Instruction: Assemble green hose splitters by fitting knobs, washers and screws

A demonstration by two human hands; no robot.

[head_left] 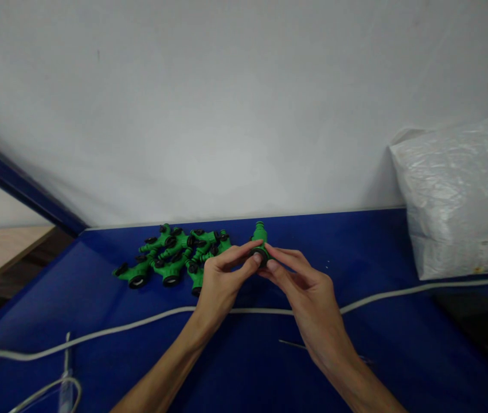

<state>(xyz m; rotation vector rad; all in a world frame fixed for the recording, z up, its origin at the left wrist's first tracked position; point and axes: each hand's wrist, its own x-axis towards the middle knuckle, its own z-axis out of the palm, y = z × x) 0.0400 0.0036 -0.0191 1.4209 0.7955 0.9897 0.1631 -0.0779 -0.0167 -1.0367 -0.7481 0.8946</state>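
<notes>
Both hands meet over a blue table (398,344) and hold one small green plastic hose connector (260,236) with a black ring at its near end. My left hand (222,275) pinches it from the left with thumb and fingertips. My right hand (301,287) grips its near end from the right. The connector's narrow tip points away from me. Just to the left of my hands lies a pile of several similar green connectors with black rings (172,255).
A white cable (398,293) runs across the table from left to right, passing under my forearms. A large white plastic bag (459,195) sits at the back right against a pale wall. A thin white loop (65,390) lies at the near left.
</notes>
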